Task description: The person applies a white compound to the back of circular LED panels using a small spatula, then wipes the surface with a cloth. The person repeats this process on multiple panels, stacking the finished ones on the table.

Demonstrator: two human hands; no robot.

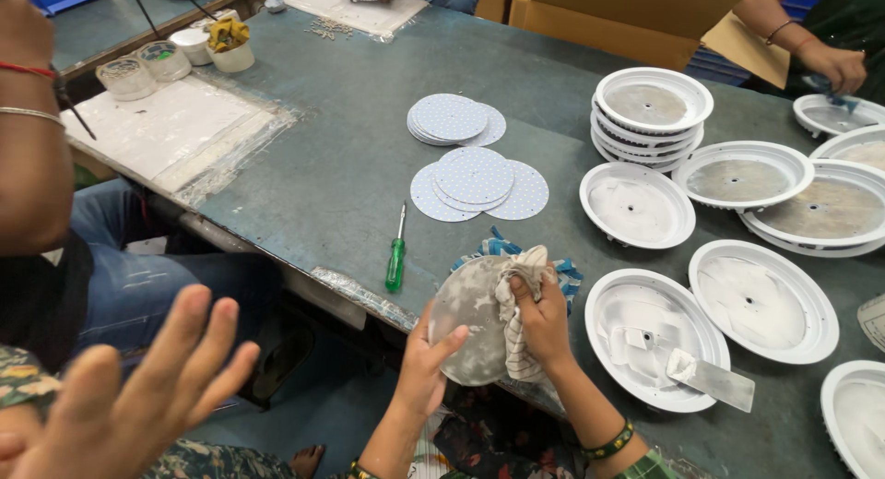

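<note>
My left hand (426,354) holds a round grey, white-smeared disc (468,315) by its lower edge, out over the table's near edge. My right hand (546,320) presses a bunched striped cloth (513,306) against the right side of the disc's face. A blue-and-white rag (568,276) lies on the table just behind them. To the right sits a white round housing (616,324) with a flat metal scraper (714,379) resting in it.
A green-handled screwdriver (395,258) lies near the table edge (359,296). Behind it are piles of dotted discs (475,179), with more white housings (638,205) and a stack (653,106) at right. An open hand (138,396) is close at lower left; other people sit at left (28,147) and top right (834,64).
</note>
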